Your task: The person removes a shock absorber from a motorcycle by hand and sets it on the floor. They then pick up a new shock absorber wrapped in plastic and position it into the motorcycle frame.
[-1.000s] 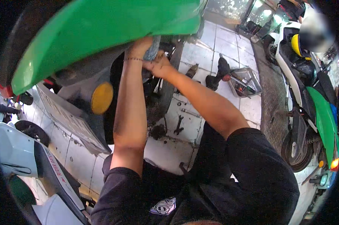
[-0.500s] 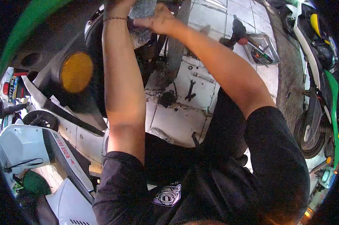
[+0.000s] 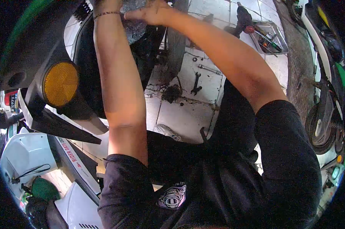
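Dark motorcycle bodywork point(image 3: 27, 63) is seen around a round amber reflector point(image 3: 61, 84), which is taken here as the landmark. Both arms are stretched forward above and to the right of the reflector. The left arm point(image 3: 121, 72) is held almost straight, while the right arm point(image 3: 226, 49) is slanted inward from farther right until the wrists are brought near each other. The left hand point(image 3: 107, 4) is mostly cut off by the upper edge; its fingers are not shown, so its grip cannot be made out. The right hand point(image 3: 152, 13) is turned inward with the thumb extended toward the left wrist; how firmly its fingers are bent is not revealed.

Compared with one second ago, the green panel is reduced to a dim strip left of and above the reflector, and the hands are placed closer to the upper edge.

A grey mottled piece point(image 3: 135, 32) is seen up and right of the reflector, between the wrists and partly covered by the right thumb; whether it is gripped is unclear. Far right of the reflector, a metal tray point(image 3: 280, 38) of tools is set beside a black tool point(image 3: 243, 17). Nearer the reflector, a wrench point(image 3: 196, 83) is laid on the tiles, with a nut point(image 3: 195, 59) just above it.
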`<state>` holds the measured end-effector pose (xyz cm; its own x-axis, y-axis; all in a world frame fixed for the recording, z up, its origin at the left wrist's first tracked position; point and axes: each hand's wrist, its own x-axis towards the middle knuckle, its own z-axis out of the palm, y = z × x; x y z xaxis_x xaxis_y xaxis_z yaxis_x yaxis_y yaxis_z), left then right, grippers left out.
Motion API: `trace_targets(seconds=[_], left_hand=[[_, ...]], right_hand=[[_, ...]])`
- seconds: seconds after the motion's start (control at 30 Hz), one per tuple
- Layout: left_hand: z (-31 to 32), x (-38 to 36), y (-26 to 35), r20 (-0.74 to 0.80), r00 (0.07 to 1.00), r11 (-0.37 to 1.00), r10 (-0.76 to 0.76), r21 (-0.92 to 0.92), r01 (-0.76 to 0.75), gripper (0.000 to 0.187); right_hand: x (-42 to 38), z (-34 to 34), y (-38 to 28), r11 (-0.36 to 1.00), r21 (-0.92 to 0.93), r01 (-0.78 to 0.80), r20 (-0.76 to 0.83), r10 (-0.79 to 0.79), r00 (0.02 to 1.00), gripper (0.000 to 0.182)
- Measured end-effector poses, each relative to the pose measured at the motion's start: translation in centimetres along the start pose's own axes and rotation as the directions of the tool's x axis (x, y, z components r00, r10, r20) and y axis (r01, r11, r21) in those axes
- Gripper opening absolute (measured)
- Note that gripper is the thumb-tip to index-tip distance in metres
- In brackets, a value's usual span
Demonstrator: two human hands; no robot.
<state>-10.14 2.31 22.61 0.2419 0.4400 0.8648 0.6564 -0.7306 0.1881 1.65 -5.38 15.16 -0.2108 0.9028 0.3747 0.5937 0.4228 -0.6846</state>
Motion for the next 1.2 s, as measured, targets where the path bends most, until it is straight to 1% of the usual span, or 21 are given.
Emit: trace_targets(seconds=[0.03, 0.07, 0.13, 0.17, 0.2, 0.27, 0.3, 0.33, 0.43, 0.47, 0.53, 0.57, 0.6, 0.67, 0.8, 0.87, 0.9, 0.97, 1.1, 1.13, 1.2], left_hand=[[-0.2, 0.1, 0.1, -0.008, 1.0, 1.0, -0.001, 0.026, 0.001, 0.037], [-0.3, 0.2, 0.3, -0.016, 1.0, 0.999, -0.002, 0.052, 0.002, 0.038], [-0.5, 0.2, 0.6, -0.028, 1.0, 0.999, 0.006, 0.053, -0.004, 0.038], [-0.5, 0.2, 0.6, -0.029, 1.0, 0.998, 0.005, 0.056, -0.003, 0.038], [-0.5, 0.2, 0.6, -0.027, 1.0, 0.998, -0.002, 0.057, 0.003, 0.037], [-0.5, 0.4, 0.5, -0.028, 1.0, 0.998, -0.005, 0.059, 0.007, 0.037], [-0.4, 0.4, 0.5, -0.022, 1.0, 0.998, -0.009, 0.057, 0.011, 0.037], [-0.5, 0.4, 0.4, -0.023, 1.0, 0.998, -0.01, 0.063, 0.012, 0.037], [-0.6, 0.5, 0.1, -0.026, 1.0, 0.998, -0.011, 0.067, 0.012, 0.037], [-0.6, 0.5, 0.1, -0.029, 1.0, 0.998, -0.01, 0.069, 0.012, 0.036], [-0.7, 0.5, 0.0, -0.032, 0.999, 0.997, -0.015, 0.071, 0.017, 0.036], [-0.8, 0.6, -0.1, -0.036, 0.999, 0.997, -0.014, 0.077, 0.017, 0.036], [-0.8, 0.7, -0.1, -0.038, 0.999, 0.997, -0.017, 0.08, 0.02, 0.036], [-0.9, 0.5, -0.1, -0.043, 0.999, 0.996, -0.02, 0.081, 0.023, 0.036], [-1.0, 0.6, 0.0, -0.053, 0.998, 0.996, -0.031, 0.077, 0.035, 0.035], [-0.9, 0.6, -0.1, -0.053, 0.998, 0.997, -0.03, 0.076, 0.034, 0.035], [-1.0, 0.7, -0.1, -0.055, 0.998, 0.996, -0.03, 0.078, 0.034, 0.035], [-0.7, 0.8, -0.5, -0.045, 0.998, 0.996, -0.042, 0.079, 0.046, 0.035], [-0.4, 0.8, -0.8, -0.053, 0.997, 0.994, -0.063, 0.086, 0.067, 0.034], [-0.4, 0.7, -0.7, -0.056, 0.996, 0.994, -0.067, 0.086, 0.071, 0.034], [-0.2, 0.6, -0.6, -0.055, 0.996, 0.993, -0.075, 0.085, 0.079, 0.034]], right_hand=[[0.2, -0.5, -0.2, 0.998, 0.066, -0.021, 0.193, 0.008, 0.981, 0.038], [0.3, -0.3, 0.0, 0.998, 0.062, -0.018, 0.189, 0.006, 0.982, 0.038], [1.1, 1.1, 0.9, 0.993, -0.007, 0.115, -0.099, -0.115, 0.988, 0.054], [1.5, 2.1, 1.1, 0.918, -0.288, 0.274, -0.252, -0.348, 0.903, 0.055], [1.7, 2.1, 1.7, 0.914, -0.294, 0.28, -0.247, -0.356, 0.901, 0.055], [1.0, 1.0, 0.5, 0.952, -0.3, 0.069, -0.041, -0.085, 0.995, 0.055], [1.8, 1.3, 1.6, 0.864, -0.465, 0.193, 0.106, -0.162, 0.981, 0.054], [1.5, 0.9, 1.0, 0.861, -0.469, 0.198, 0.106, -0.167, 0.98, 0.054], [-0.9, -1.0, -2.3, 0.967, -0.251, 0.034, 0.059, -0.02, 0.998, 0.052], [-0.8, -1.1, -2.3, 0.966, -0.256, 0.038, 0.06, -0.023, 0.998, 0.052], [-0.5, -0.9, -1.9, 0.878, -0.471, 0.084, 0.164, -0.006, 0.986, 0.055], [-0.3, 0.3, -0.2, 0.991, 0.036, 0.128, -0.041, -0.127, 0.991, 0.059], [0.2, 1.1, 1.6, 0.991, 0.031, 0.134, -0.035, -0.133, 0.991, 0.059], [0.7, 1.1, 2.0, 0.962, -0.233, 0.144, 0.021, -0.143, 0.989, 0.042], [-1.1, 0.4, -0.6, 0.907, -0.403, 0.124, 0.113, -0.085, 0.99, 0.048], [-1.6, 0.9, -1.3, 0.968, -0.151, -0.2, -0.216, 0.165, 0.962, 0.065], [-1.0, 0.9, -1.0, 0.97, -0.15, -0.189, -0.216, 0.155, 0.964, 0.065], [-0.2, 0.5, -0.4, 0.996, -0.062, 0.057, -0.124, -0.064, 0.99, 0.046], [-0.5, -1.0, -1.5, 0.958, 0.032, 0.286, -0.027, -0.286, 0.958, 0.043], [-0.1, -1.0, -1.3, 0.955, 0.019, 0.295, -0.028, -0.295, 0.955, 0.043], [-0.2, -0.1, -0.3, 0.975, -0.179, 0.132, -0.019, -0.137, 0.99, 0.046]])
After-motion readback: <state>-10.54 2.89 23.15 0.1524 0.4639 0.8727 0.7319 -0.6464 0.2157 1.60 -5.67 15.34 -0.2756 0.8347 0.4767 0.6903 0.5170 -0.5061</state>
